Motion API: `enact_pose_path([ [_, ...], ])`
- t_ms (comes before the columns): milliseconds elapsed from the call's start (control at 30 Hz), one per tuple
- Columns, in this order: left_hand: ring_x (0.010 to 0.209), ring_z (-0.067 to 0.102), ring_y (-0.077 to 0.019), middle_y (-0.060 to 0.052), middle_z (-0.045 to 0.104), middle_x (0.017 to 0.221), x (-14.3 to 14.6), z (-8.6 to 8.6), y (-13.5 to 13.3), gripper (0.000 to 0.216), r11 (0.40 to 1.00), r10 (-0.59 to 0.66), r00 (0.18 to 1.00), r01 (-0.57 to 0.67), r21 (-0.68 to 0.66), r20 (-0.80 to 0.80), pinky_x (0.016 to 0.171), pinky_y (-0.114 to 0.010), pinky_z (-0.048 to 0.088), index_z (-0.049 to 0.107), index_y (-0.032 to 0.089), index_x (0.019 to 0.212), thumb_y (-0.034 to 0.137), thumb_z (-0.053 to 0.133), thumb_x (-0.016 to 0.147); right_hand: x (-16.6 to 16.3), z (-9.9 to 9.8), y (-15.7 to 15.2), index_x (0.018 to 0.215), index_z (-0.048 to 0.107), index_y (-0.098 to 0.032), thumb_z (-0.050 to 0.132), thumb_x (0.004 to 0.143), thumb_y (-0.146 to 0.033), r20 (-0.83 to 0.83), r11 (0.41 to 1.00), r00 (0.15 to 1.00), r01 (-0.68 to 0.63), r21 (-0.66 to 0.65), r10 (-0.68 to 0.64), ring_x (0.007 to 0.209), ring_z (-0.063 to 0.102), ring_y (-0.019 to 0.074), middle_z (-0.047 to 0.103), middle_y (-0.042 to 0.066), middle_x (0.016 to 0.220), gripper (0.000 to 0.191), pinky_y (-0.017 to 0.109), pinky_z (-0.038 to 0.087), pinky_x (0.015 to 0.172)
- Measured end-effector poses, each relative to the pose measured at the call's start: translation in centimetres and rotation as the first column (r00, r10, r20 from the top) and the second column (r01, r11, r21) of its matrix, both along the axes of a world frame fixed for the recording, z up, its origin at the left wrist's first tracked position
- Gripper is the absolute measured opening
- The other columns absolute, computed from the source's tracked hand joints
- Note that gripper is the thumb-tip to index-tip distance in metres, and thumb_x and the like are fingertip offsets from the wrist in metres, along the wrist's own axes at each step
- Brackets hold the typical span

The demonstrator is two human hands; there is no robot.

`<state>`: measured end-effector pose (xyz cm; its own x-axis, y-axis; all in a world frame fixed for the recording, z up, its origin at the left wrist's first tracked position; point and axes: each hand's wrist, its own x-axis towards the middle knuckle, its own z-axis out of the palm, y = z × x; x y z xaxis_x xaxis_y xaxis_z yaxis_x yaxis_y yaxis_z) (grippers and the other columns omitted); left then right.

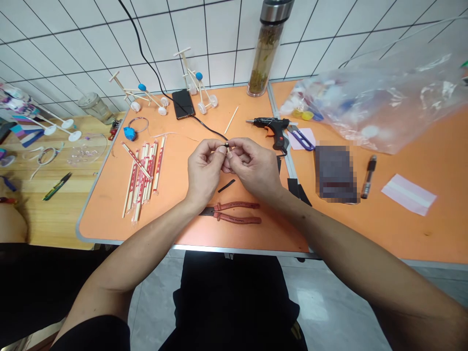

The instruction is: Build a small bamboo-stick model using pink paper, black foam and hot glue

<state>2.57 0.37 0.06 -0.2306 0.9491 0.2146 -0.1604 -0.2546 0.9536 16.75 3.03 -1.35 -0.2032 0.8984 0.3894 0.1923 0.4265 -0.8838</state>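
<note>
My left hand and my right hand meet over the orange table, thumbs and fingertips pinched together. Between them is a small pale stick with a black end, mostly covered by the fingers. Just below the hands lies a short black strip. Nearer the table's front edge are pliers with red handles, their jaws partly behind my left forearm. A loose wooden stick rests beyond the hands.
Wrapped chopsticks lie at left. Two stick models with white wheels stand behind, beside a phone. A glue gun, a utility knife and a plastic bag are at right. A tall bottle stands at the wall.
</note>
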Motion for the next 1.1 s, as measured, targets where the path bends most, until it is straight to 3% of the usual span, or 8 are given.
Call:
enact_pose_path([
  [800, 0.064, 0.071, -0.0104, 0.003, 0.072, 0.073, -0.2, -0.33, -0.06, 0.027, 0.999, 0.052, 0.999, -0.052, 0.013, -0.011, 0.063, -0.022, 0.06, 0.073, 0.02, 0.092, 0.04, 0.09, 0.097, 0.24, 0.12, 0.21, 0.112, 0.087, -0.026, 0.072, 0.096, -0.024, 0.069, 0.989, 0.995, 0.068, 0.132, -0.078, 0.077, 0.07, 0.0211, 0.08, 0.003, 0.088, 0.023, 0.037, 0.06, 0.077],
  [933, 0.066, 0.072, -0.0104, 0.001, 0.076, 0.079, -0.34, -0.32, -0.1, 0.014, 0.999, 0.035, 0.999, -0.034, 0.042, -0.022, 0.064, -0.022, 0.061, 0.077, 0.02, 0.094, 0.029, 0.087, 0.096, 0.36, 0.04, 0.28, 0.116, 0.086, -0.024, 0.072, 0.096, -0.024, 0.019, 0.994, 0.998, 0.055, 0.091, -0.057, 0.072, 0.069, 0.0188, 0.078, 0.002, 0.087, 0.024, 0.035, 0.059, 0.073],
  [1100, 0.074, 0.075, -0.0122, -0.003, 0.082, 0.096, -0.74, 0.06, -0.11, 0.003, 1.0, -0.019, 0.999, 0.02, 0.013, -0.038, 0.067, -0.024, 0.062, 0.079, 0.021, 0.097, 0.023, 0.079, 0.095, 0.65, 0.66, 0.47, 0.115, 0.083, -0.022, 0.076, 0.095, -0.031, -0.141, 0.995, 0.989, -0.055, -0.088, 0.042, 0.063, 0.071, 0.0153, 0.076, 0.0, 0.083, 0.024, 0.03, 0.06, 0.062],
])
